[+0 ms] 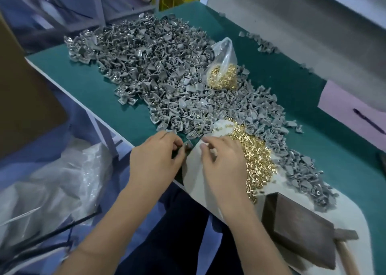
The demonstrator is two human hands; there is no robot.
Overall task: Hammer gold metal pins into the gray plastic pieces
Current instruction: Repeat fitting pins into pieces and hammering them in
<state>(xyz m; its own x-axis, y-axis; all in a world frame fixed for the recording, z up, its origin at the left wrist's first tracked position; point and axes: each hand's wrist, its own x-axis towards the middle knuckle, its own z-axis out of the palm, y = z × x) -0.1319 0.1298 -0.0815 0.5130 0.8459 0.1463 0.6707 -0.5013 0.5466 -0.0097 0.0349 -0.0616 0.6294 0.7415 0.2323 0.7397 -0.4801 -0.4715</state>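
Gray plastic piece (188, 144) sits pinched at your left hand (155, 157) fingertips, held at the table's (83, 82) near edge, probably so its socket faces you for a pin. Just right of that grip, your right hand (221, 162) curls its fingers over the pale sheet (193, 170); whether it pinches a pin, you cannot tell. Beyond it lie the loose gold pins (253, 155), within easy reach, and the hammer (342, 236) waits untouched further right.

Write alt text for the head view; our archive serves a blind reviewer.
A person's left hand pinches a small gray plastic piece while the right hand rests beside loose gold pins on a green table heaped with gray pieces. A hammer lies at lower right.
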